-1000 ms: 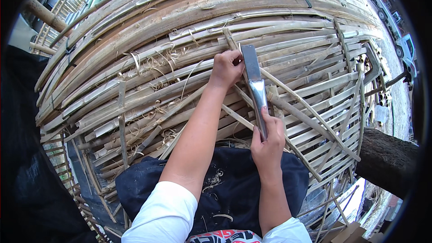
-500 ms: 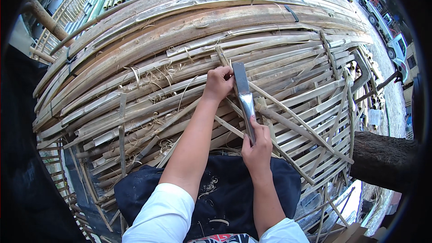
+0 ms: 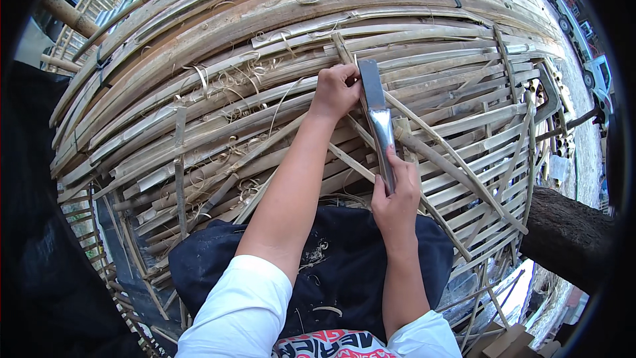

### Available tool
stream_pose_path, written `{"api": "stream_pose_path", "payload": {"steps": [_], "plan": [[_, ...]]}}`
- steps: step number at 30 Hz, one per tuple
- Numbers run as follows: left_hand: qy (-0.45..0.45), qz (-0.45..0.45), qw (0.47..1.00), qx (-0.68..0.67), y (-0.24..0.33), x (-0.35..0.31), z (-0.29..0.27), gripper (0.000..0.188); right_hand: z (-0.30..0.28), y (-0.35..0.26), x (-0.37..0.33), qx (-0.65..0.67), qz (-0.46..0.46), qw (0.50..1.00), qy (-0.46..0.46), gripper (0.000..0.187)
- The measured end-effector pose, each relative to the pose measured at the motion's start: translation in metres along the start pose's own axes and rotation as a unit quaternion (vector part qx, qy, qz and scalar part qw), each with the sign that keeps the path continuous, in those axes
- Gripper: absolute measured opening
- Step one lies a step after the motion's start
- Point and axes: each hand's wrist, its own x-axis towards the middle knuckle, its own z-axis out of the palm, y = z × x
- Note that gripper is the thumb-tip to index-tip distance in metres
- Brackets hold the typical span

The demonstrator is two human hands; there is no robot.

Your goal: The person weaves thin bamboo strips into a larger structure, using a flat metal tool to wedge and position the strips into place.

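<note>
My right hand (image 3: pixel 399 193) is wrapped round the metal handle of a broad-bladed knife (image 3: pixel 373 86). The blade is dark grey and square-ended, pointing away from me, with a shiny silver neck. Close against the blade's left side, my left hand (image 3: pixel 335 91) is closed in a pinch on a narrow bamboo strip (image 3: pixel 342 50). That strip's far end sticks out beyond my fingers, and its near part runs down beside the knife. My fingertips partly hide where strip and blade meet. Dark cloth (image 3: pixel 331 265) with a few pale shavings covers my lap.
Stacked split bamboo (image 3: pixel 218 46) spans the far side. Curled shavings (image 3: pixel 235 83) lie on the strips at left. A bamboo slat rack (image 3: pixel 464 179) with crossing sticks is at right, beside a thick dark log (image 3: pixel 563 235). A vehicle (image 3: pixel 599 76) stands beyond at far right.
The whole scene sits higher and slightly farther right, as the view has tilted down. Both hands keep their holds on the strip and the knife, with little other movement.
</note>
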Motion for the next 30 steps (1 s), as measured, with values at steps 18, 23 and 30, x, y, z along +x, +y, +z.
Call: {"api": "stream_pose_path", "payload": {"steps": [18,23,30], "plan": [[-0.007,-0.019,1.000,-0.005,0.001,0.001,0.001,0.010,0.001,0.005,-0.005,0.002,-0.066,0.997,0.049,0.056],[0.011,0.004,1.000,-0.011,0.000,0.000,-0.001,0.012,0.002,0.000,-0.003,-0.022,-0.019,0.999,0.016,0.056],[0.001,-0.011,1.000,-0.002,-0.001,0.000,0.001,0.008,0.003,0.000,0.002,-0.035,-0.022,0.999,0.011,0.055]]}}
